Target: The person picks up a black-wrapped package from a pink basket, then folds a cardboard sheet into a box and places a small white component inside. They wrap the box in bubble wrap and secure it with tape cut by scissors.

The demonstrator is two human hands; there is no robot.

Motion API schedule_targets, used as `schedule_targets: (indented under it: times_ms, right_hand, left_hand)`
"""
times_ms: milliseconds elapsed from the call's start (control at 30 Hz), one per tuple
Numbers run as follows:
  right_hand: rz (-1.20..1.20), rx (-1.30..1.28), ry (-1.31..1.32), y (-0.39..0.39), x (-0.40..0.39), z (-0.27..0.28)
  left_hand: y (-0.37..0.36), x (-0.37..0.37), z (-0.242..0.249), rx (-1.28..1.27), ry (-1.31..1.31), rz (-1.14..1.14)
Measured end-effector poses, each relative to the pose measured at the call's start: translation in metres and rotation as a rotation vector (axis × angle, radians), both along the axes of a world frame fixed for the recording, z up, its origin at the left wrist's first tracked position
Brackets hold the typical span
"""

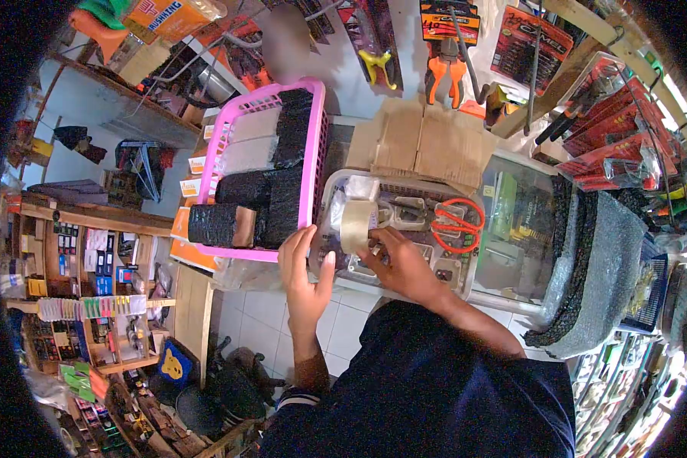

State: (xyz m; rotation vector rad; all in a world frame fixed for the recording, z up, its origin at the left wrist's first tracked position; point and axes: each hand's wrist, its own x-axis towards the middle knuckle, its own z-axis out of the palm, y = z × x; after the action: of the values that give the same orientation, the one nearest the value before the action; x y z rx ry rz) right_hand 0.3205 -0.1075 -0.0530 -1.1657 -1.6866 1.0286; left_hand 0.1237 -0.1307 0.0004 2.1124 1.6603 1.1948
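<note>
My right hand (404,266) grips a roll of clear tape (353,227) by its edge, over the white plastic tray (472,281). In that tray lie red-handled scissors (459,246) and small metal parts. My left hand (305,278) has its fingers stretched out and thumb apart, fingertips right at the near corner of the pink basket (310,168). Inside the basket sit several parcels wrapped in black plastic (282,200) and pale boxes (250,141). One black-wrapped parcel with a brown end (223,225) overlaps the basket's near left corner.
Folded cardboard (427,141) lies behind the tray. To the right are a glass-topped case (511,229) and a roll of bubble wrap (603,275). Orange-handled pliers (444,72) and other packaged tools hang on the wall. Stocked shelves (99,275) stand at the left.
</note>
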Motion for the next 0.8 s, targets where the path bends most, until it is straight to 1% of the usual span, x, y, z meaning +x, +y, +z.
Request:
schedule_targets:
  times_ms: [167, 267, 367, 433, 533, 633, 733, 800]
  right_hand:
    - [-0.058, 0.111, -0.043, -0.009, 0.004, 0.004]
    - [-0.035, -0.074, -0.076, -0.01, 0.032, 0.027]
    - [-0.255, 0.082, -0.254, 0.01, 0.078, 0.026]
    - [-0.517, 0.069, -0.36, 0.032, 0.105, 0.035]
    - [-0.766, 0.239, -0.544, 0.076, 0.134, 0.007]
    - [-0.784, 0.071, -0.602, 0.103, 0.134, 0.0]
    - [-0.811, -0.071, -0.723, 0.113, 0.12, -0.006]
    - [-0.818, -0.114, -0.663, 0.118, 0.124, -0.01]
  left_hand:
    - [0.011, 0.001, 0.006, -0.008, 0.124, -0.076]
    - [0.017, 0.006, 0.009, -0.016, 0.158, -0.101]
    - [0.017, 0.01, 0.015, -0.025, 0.163, -0.104]
    - [0.017, 0.012, 0.01, -0.02, 0.111, -0.118]
    - [0.01, 0.022, 0.011, -0.001, 0.079, -0.173]
    - [0.007, 0.035, 0.016, 0.015, 0.105, -0.257]
    - [0.002, 0.044, 0.017, 0.0, 0.104, -0.307]
    - [-0.001, 0.048, 0.019, -0.019, 0.112, -0.321]
